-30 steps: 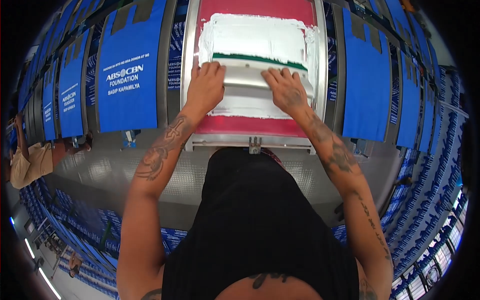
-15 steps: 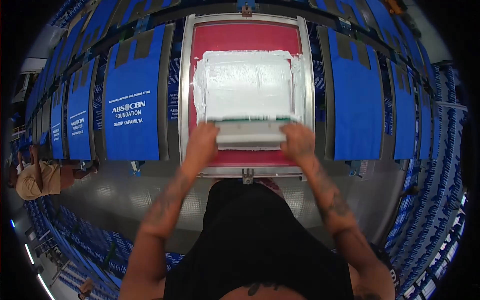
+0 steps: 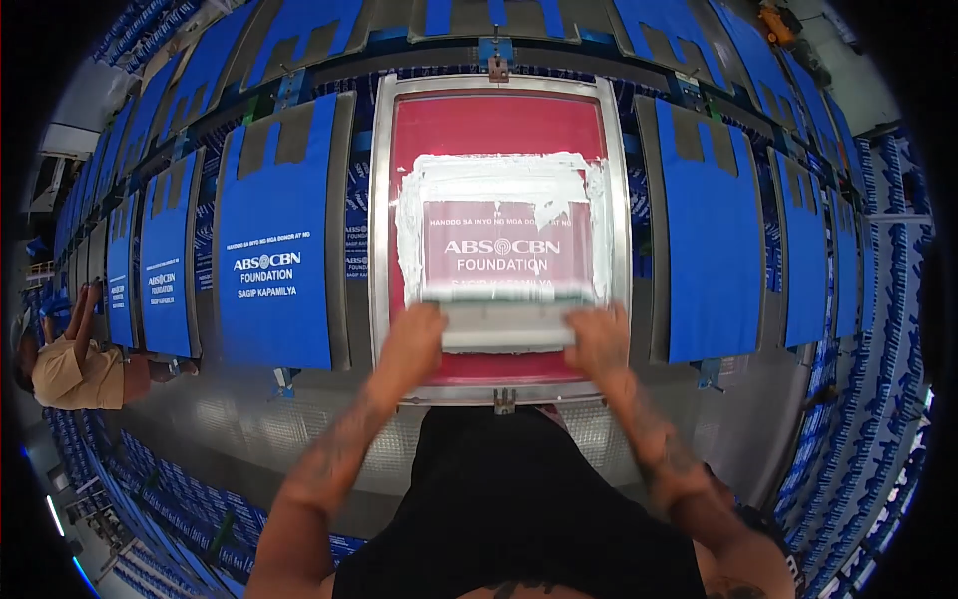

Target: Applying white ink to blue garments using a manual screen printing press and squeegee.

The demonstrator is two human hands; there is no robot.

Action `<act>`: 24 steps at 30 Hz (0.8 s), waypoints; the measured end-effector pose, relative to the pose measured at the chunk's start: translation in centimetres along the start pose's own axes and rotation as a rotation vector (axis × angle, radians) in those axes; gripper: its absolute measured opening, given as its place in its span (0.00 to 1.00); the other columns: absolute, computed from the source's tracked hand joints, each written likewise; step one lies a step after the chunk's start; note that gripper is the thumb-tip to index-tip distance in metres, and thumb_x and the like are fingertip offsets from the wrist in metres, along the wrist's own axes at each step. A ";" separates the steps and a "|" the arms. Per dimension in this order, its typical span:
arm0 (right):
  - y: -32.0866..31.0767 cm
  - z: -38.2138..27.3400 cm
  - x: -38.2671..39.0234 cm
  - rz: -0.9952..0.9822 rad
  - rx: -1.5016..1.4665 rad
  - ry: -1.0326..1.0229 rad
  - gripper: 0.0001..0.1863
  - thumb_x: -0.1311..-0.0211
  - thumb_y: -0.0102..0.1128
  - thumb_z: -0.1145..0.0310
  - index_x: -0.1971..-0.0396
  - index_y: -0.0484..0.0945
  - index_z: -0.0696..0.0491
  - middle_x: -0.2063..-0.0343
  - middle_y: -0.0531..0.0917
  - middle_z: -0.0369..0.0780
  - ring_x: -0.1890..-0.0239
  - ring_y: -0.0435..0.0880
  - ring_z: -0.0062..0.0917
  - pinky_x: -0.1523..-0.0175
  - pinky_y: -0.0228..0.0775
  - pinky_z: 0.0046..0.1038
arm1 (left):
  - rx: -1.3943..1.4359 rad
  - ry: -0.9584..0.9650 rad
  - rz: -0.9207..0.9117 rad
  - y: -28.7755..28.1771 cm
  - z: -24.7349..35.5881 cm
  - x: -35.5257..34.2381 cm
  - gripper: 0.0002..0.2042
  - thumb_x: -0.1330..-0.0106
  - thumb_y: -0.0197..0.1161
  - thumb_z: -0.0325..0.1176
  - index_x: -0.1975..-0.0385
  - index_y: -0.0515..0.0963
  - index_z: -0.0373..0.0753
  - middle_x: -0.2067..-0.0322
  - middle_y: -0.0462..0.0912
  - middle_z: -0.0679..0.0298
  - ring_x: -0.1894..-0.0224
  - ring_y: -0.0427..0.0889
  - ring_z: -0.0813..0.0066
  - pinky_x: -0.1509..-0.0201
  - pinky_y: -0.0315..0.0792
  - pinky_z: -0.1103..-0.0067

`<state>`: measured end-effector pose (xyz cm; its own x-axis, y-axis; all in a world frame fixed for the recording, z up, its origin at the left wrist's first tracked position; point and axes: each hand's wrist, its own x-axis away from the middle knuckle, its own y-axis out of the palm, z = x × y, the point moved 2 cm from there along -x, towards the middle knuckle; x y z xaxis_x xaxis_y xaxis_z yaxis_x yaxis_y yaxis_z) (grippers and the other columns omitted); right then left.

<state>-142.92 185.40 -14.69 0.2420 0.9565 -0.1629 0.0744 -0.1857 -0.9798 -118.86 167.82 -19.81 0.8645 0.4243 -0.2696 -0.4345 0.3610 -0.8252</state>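
Observation:
A screen-printing frame (image 3: 384,230) with silver metal edges and pinkish-red mesh (image 3: 499,120) lies in front of me. Across the near part of the mesh sits a wide pale squeegee (image 3: 504,327), blurred by motion. My left hand (image 3: 411,339) is closed round its left end, and my right hand (image 3: 599,339) grips the right end. White ink (image 3: 499,178) forms a thick border on the far side and both flanks of the print area. Inside that border, pale lettering and a round emblem show through the mesh. The squeegee's lower edge is hard to make out.
Flat blue bags lie on dark boards: a printed bag (image 3: 274,210) to the left, a plain one (image 3: 709,270) to the right. A metal clamp (image 3: 505,402) is at the frame's near edge. A person in a tan shirt (image 3: 80,369) is at far left. Racks (image 3: 883,329) line the right.
The white ink that covered the middle of the mesh is wiped away there, baring the lettering. Both hands still hold the squeegee near the frame's close end. The whole scene sits lower in view.

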 end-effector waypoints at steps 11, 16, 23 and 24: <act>-2.3 0.2 -1.1 -0.310 0.039 0.143 0.16 0.61 0.63 0.66 0.66 0.84 0.44 0.69 0.85 0.40 0.63 0.84 0.32 0.48 0.68 0.39 | -0.077 -0.080 -0.171 -2.9 1.2 -1.4 0.08 0.52 0.58 0.21 0.72 0.79 0.37 0.72 0.79 0.55 0.64 0.77 0.53 0.52 0.70 0.60; 0.9 0.6 -0.3 -0.002 -0.073 0.016 0.14 0.65 0.62 0.70 0.70 0.83 0.46 0.70 0.84 0.37 0.65 0.81 0.32 0.49 0.70 0.40 | 0.071 -0.113 -0.038 -0.9 0.4 -0.6 0.15 0.57 0.59 0.17 0.66 0.76 0.34 0.66 0.77 0.55 0.58 0.73 0.53 0.52 0.72 0.64; -2.2 7.2 -22.6 -0.294 0.032 0.065 0.18 0.62 0.62 0.62 0.65 0.85 0.47 0.72 0.85 0.46 0.64 0.84 0.40 0.55 0.75 0.37 | -0.009 -0.183 -0.386 -5.3 -10.2 -21.5 0.17 0.53 0.69 0.32 0.62 0.82 0.34 0.60 0.82 0.48 0.55 0.81 0.53 0.50 0.74 0.67; -2.6 8.1 -24.4 -0.364 -0.027 0.018 0.20 0.62 0.65 0.60 0.64 0.85 0.48 0.71 0.85 0.46 0.64 0.84 0.40 0.55 0.75 0.37 | 0.018 -0.210 -0.460 -6.1 -10.9 -23.1 0.19 0.54 0.70 0.34 0.61 0.81 0.34 0.61 0.82 0.47 0.56 0.81 0.53 0.51 0.74 0.67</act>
<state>-156.88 164.34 -9.06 0.2117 0.9571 0.1977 0.1844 0.1596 -0.9698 -133.40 146.76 -13.95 0.8986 0.3754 0.2271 -0.0264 0.5630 -0.8261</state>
